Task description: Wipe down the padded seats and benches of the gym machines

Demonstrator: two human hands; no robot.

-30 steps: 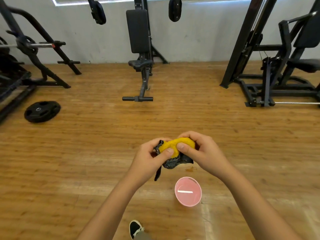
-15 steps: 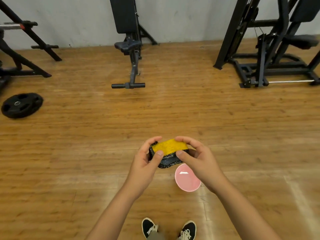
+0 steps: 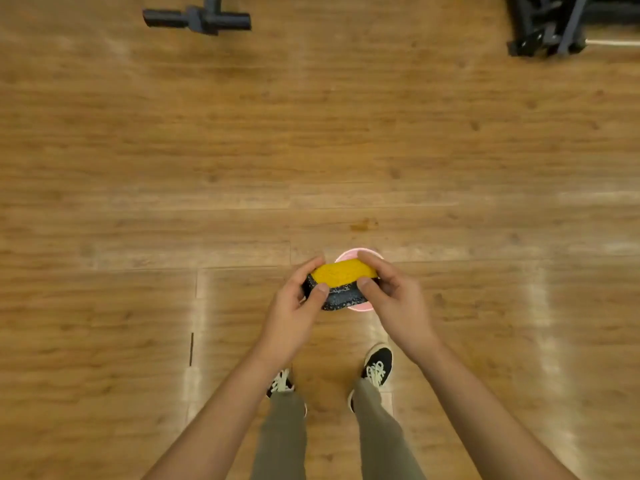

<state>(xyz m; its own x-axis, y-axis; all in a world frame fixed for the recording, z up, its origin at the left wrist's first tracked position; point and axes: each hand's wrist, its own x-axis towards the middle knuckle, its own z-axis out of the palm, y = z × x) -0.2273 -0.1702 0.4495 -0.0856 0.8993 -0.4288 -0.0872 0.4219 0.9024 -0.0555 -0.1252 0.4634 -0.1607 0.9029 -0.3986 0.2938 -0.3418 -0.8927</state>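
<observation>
Fingers [image 3: 308, 268] of our left hand [image 3: 291, 317] and right hand [image 3: 398, 306] pinch the ends of the folded yellow and dark cloth [image 3: 343, 274], right over a pink cup [image 3: 362, 252] on the wood floor [image 3: 311, 150] by our feet [image 3: 377, 363]. We think the wiping has not started. A bench foot [image 3: 197, 19] and a machine frame [image 3: 550, 29] stand far off at the floor's far edge; no seat shows.

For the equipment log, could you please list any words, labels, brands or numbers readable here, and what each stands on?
None can be read.
The cloth has pale specks on its dark side, too blurred to tell as lettering.
The shoes, pink cup and machine frame show no text.
</observation>
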